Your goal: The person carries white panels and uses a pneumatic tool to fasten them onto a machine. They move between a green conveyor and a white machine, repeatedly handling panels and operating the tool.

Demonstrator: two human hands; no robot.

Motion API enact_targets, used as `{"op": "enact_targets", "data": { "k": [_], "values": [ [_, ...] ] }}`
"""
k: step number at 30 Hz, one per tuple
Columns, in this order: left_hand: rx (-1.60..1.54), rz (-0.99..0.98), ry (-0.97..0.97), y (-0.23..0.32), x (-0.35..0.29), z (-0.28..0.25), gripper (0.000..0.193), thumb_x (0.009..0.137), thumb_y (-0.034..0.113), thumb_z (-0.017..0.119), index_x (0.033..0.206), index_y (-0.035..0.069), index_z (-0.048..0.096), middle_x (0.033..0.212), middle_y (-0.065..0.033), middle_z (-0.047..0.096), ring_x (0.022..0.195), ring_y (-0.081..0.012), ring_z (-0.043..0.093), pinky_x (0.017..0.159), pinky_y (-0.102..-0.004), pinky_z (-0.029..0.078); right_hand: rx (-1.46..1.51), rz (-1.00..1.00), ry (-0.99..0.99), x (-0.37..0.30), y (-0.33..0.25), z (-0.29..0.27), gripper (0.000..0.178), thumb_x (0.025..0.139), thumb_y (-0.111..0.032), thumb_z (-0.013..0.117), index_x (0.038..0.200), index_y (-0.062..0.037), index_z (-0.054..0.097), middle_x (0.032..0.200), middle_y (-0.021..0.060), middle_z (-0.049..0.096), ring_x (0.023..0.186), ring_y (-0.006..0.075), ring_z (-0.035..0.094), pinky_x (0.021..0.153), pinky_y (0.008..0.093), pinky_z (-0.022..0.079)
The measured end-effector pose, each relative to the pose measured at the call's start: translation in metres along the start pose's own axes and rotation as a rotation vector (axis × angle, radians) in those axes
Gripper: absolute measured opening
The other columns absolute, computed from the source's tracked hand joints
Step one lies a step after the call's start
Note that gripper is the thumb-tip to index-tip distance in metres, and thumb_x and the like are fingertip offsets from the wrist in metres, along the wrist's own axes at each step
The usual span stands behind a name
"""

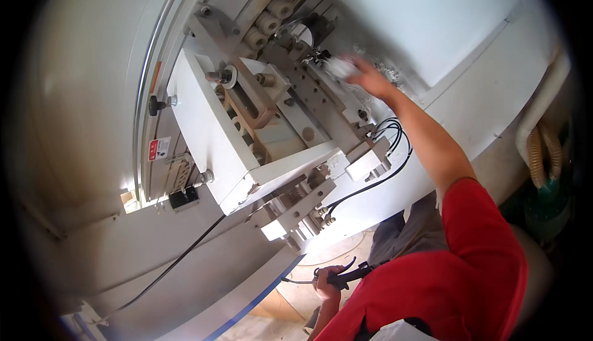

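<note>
1. My right hand (pixel 370 80) is blurred, fingers closed on a white wad (pixel 341 67) at the machine (pixel 207 134).
2. My left hand (pixel 325 286), lower and nearer my body, curls around a black tool (pixel 351 275).
3. Pale shavings (pixel 389 71) lie just beside my right hand; rollers (pixel 267 22) stand beyond it, leftward.

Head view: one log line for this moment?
left hand: holds black trigger tool | right hand: at blurred white item | nearby: pale rollers
</note>
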State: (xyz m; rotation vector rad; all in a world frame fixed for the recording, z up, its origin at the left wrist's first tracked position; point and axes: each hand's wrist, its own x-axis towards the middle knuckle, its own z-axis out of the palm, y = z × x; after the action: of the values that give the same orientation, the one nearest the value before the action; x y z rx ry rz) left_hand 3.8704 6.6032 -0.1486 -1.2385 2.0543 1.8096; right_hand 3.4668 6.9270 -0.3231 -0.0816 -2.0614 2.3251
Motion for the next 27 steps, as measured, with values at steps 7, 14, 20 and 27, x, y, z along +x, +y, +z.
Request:
{"op": "enact_targets", "data": {
  "k": [7, 14, 20, 27],
  "values": [
    [-0.112, -0.045, 0.093, -0.018, -0.01, -0.018, 0.03, 0.083, 0.018, 0.047, 0.075, -0.007, 0.062, 0.081, -0.0232, 0.065, 0.082, -0.0338, 0.063, 0.083, -0.0432, 0.05, 0.056, -0.035, -0.101, 0.075, -0.037, 0.042, 0.038, 0.079, -0.019, 0.065, 0.114, -0.0033, 0.06, 0.109, 0.0135, 0.062, 0.102, 0.0223, 0.056, 0.089, 0.0369, 0.043],
    [-0.035, -0.005, -0.022, -0.015, 0.003, -0.009, 0.035, 0.084, 0.025, 0.046, 0.075, -0.004, 0.063, 0.079, -0.0202, 0.066, 0.081, -0.0312, 0.064, 0.083, -0.0404, 0.05, -0.436, -0.162, 0.624, 0.044, -0.003, 0.052, 0.039, 0.078, -0.032, 0.063, 0.103, -0.0021, 0.067, 0.097, 0.0181, 0.067, 0.088, 0.0369, 0.063, 0.081, 0.039, 0.048],
    [-0.025, -0.05, -0.004, -0.012, 0.009, -0.008, 0.033, 0.085, 0.022, 0.044, 0.074, -0.003, 0.062, 0.079, -0.0204, 0.066, 0.08, -0.0306, 0.065, 0.083, -0.039, 0.051, -0.075, 0.591, 0.767, -0.061, 0.168, -0.031, 0.023, 0.078, -0.019, 0.059, 0.092, -0.0033, 0.07, 0.085, 0.0135, 0.069, 0.084, 0.0282, 0.064, 0.08, 0.036, 0.047],
    [0.007, -0.003, -0.028, -0.013, 0.012, -0.011, 0.033, 0.085, 0.021, 0.043, 0.074, -0.003, 0.062, 0.079, -0.0199, 0.066, 0.08, -0.0304, 0.065, 0.083, -0.0386, 0.05, 0.116, -0.081, 0.174, 0.032, 0.01, 0.025, 0.051, 0.081, -0.025, 0.063, 0.125, 0.0002, 0.054, 0.128, 0.0168, 0.054, 0.119, 0.026, 0.05, 0.101, 0.0325, 0.035]
  ]
}}
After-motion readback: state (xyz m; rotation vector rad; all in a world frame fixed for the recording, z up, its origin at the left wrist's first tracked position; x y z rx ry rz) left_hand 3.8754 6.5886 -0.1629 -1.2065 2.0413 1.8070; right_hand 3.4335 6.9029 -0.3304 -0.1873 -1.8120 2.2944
